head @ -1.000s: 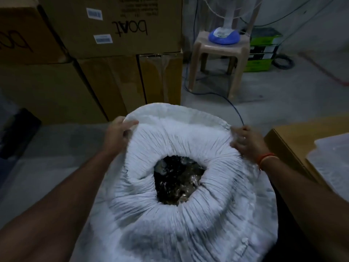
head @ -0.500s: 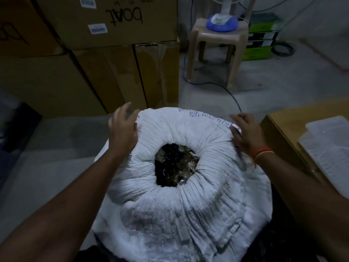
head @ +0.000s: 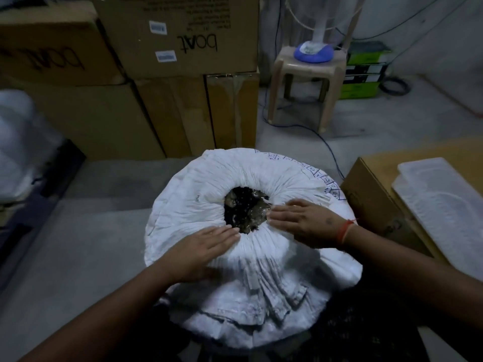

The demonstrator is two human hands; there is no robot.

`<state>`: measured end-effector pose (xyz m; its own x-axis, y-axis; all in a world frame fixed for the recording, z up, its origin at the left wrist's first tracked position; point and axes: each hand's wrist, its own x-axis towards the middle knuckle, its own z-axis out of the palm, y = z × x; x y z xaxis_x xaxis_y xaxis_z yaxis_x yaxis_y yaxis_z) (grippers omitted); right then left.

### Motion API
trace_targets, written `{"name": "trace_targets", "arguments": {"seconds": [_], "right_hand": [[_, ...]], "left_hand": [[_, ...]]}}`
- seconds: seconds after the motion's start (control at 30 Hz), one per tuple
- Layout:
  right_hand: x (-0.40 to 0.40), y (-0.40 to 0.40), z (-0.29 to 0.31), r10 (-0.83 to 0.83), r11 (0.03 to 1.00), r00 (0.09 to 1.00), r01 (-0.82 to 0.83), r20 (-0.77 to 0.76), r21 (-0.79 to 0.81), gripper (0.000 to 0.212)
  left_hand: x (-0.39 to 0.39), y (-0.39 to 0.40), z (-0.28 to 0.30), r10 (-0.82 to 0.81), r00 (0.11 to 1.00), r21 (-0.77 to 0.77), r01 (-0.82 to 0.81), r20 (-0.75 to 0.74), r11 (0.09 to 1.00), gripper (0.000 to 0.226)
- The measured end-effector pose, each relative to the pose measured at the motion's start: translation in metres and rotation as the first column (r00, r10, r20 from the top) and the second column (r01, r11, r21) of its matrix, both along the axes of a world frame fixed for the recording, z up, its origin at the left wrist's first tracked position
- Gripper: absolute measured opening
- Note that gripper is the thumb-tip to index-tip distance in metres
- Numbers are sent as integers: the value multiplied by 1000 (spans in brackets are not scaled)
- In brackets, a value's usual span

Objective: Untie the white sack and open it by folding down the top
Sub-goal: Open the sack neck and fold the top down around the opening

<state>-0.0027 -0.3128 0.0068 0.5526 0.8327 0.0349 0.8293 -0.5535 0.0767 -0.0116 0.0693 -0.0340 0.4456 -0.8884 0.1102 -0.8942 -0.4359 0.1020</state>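
Storeroom or warehouse corner. Stacked cardboard cartons [head: 180,35] marked "boat" with barcode labels, bare concrete floor [head: 392,121], plastic stool [head: 308,82] carrying fan base [head: 313,52], loose cables [head: 326,142], dim light.

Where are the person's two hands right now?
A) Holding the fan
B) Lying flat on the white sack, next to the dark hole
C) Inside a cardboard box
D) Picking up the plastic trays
B: the left hand and right hand lie with straight fingers on the white sack, beside its dark opening.
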Motion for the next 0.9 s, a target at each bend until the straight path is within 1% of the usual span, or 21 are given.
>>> {"name": "trace_targets", "arguments": {"seconds": [0.03, 0.07, 0.1, 0.17, 0.2, 0.27, 0.37, 0.43, 0.47, 0.53, 0.63, 0.7, 0.73, 0.77, 0.83, 0.9], "right_hand": [[-2, 3, -4, 29, 999, 999, -30, 34, 15, 44], [-4, 2, -9, 55, 998, 996, -57, 68, 29, 37], [-8, -1, -10, 75, 996, 992, -78, 98, 35, 39], [-20, -4, -6, 105, 993, 986, -112, 128, 44, 54], [-28, -8, -3, 108, 993, 987, -113, 123, 43, 58], [-44, -18, 1, 80, 996, 994, -83, 81, 33, 56], [-65, -33, 6, -36, 999, 998, 34, -58, -41, 30], [-78, -35, 15, -99, 992, 990, 91, -98, -84, 33], [-82, -34, 22, -107, 992, 989, 100, -99, -75, 37], [-86, -32, 36, -125, 992, 988, 123, -95, -21, 40], [-84, -24, 43, -177, 982, 983, 179, -45, 52, 33], [-85, -16, 32, -190, 977, 982, 189, -3, 94, 34], [-88, -12, 25, -190, 977, 982, 188, 14, 102, 37], [-93, -8, 17, -201, 975, 980, 198, 14, 99, 42], [-106, -5, 6, -241, 965, 970, 240, 1, 101, 52], [-121, -3, 2, -293, 950, 956, 289, 19, 121, 59]], "left_hand": [[-6, -2, -2, -12, 998, -31, 14, 56, 999, 63], [-10, -5, -3, -16, 995, -64, 22, 96, 998, 52], [-15, -6, -1, -17, 994, -91, 27, 111, 995, 47], [-26, -3, 5, -32, 992, -113, 46, 119, 993, 44], [-31, 0, 7, -38, 992, -109, 52, 123, 993, 43], [-41, 6, 9, -44, 991, -87, 55, 125, 995, 43], [-61, 17, 17, -27, 998, -65, 31, 60, 997, 52], [-73, 23, 25, -1, 1000, -20, 1, -6, 1000, 73], [-76, 24, 31, 29, 999, 4, -29, -37, 1000, 80], [-80, 25, 40, 90, 994, -7, -90, -59, 996, 81], [-81, 16, 44, 179, 983, -53, -181, -33, 982, 73], [-83, 6, 37, 198, 979, -65, -195, 43, 979, 62], [-84, 2, 31, 188, 976, -42, -185, 108, 982, 59], [-85, -3, 23, 169, 971, -9, -170, 171, 985, 61], [-93, -11, 16, 211, 948, 29, -224, 239, 974, 67], [-112, -19, 14, 286, 930, -60, -280, 231, 958, 59]]}}
